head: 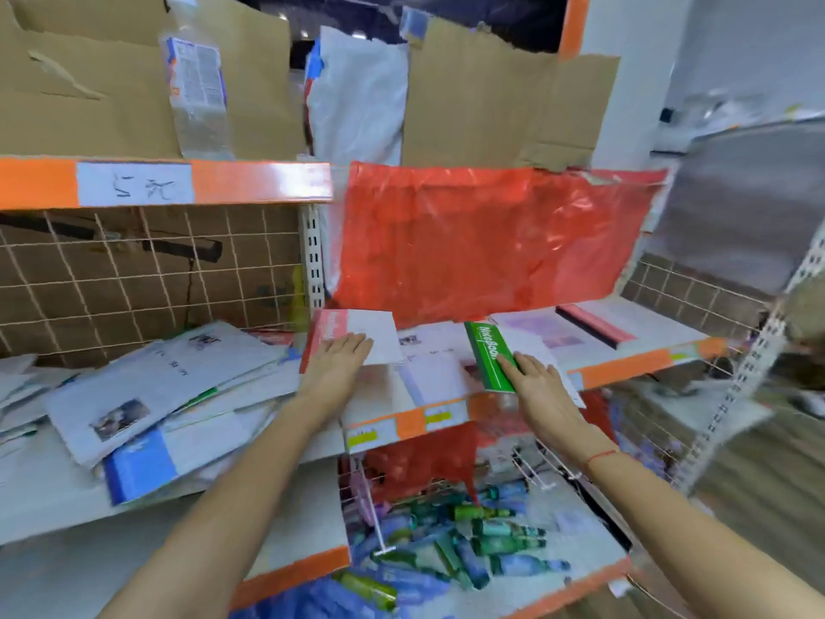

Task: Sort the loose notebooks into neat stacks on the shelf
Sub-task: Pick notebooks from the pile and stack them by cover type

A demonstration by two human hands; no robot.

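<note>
Head view: we look down at an orange-edged shelf [625, 370] with both our arms reaching forward over it.
Lower bin: below the shelf's front edge we see a wire basket [549, 466] holding a heap of green and blue tubes [491, 529]; what they are we cannot tell.
Top shelf: flattened cardboard [482, 100], a white sack [357, 91] and a clear plastic pack [196, 82] stand along it.
Red sheet: a red plastic sheet [482, 239] hangs over the back of our shelf bay.
Loose notebooks: a messy pile of notebooks [147, 395] sprawls over the left part of the shelf, one with a blue cover strip at its front edge.
Stacks: more notebooks lie flat toward the shelf's right end, a pink-edged stack [598, 328] nearest the right corner.
Left hand: our left hand [343, 355] lies palm down, fingers straight and together, pressing on a red-spined notebook [375, 332] at the middle of the shelf.
Right hand: our right hand [535, 377] lies flat, fingers extended, its index finger touching a green-spined notebook [489, 355] near the shelf's front edge.
Wrist: a thin red string [600, 455] circles our right wrist.
</note>
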